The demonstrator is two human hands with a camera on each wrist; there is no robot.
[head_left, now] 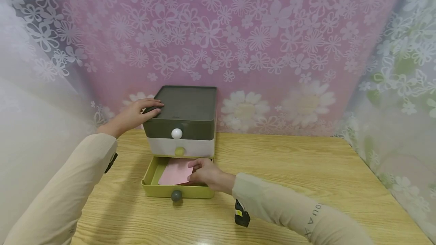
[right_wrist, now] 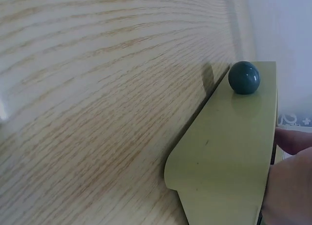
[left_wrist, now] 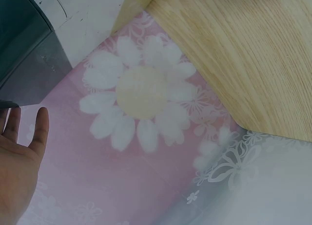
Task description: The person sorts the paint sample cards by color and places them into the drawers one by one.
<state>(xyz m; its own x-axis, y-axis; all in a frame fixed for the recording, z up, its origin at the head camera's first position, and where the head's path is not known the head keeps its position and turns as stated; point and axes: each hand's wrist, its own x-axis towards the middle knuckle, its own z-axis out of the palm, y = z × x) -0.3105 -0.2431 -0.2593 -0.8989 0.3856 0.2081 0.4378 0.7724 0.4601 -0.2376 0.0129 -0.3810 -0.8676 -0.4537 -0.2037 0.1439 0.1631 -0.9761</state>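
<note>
A small three-tier drawer unit (head_left: 185,103) stands on the table, with a dark top tier, a white middle tier and a yellow-green bottom drawer (head_left: 156,191) pulled out. My left hand (head_left: 134,115) rests on the top's left edge, its fingers extended; in the left wrist view my left fingertips (left_wrist: 41,120) are by the dark casing. Inside the bottom drawer lies a pink sheet of paper (head_left: 174,172), tilted. My right hand (head_left: 207,174) reaches over the drawer's right side and pinches the sheet's right edge. In the right wrist view the drawer front mostly hides that grip.
Round knobs sit on the drawer fronts: a white knob (head_left: 176,134), a yellow-green knob (head_left: 179,151) and a dark knob (head_left: 176,196). Around the unit spreads a wood-grain table (head_left: 289,169). A pink floral curtain (head_left: 238,29) hangs close behind it.
</note>
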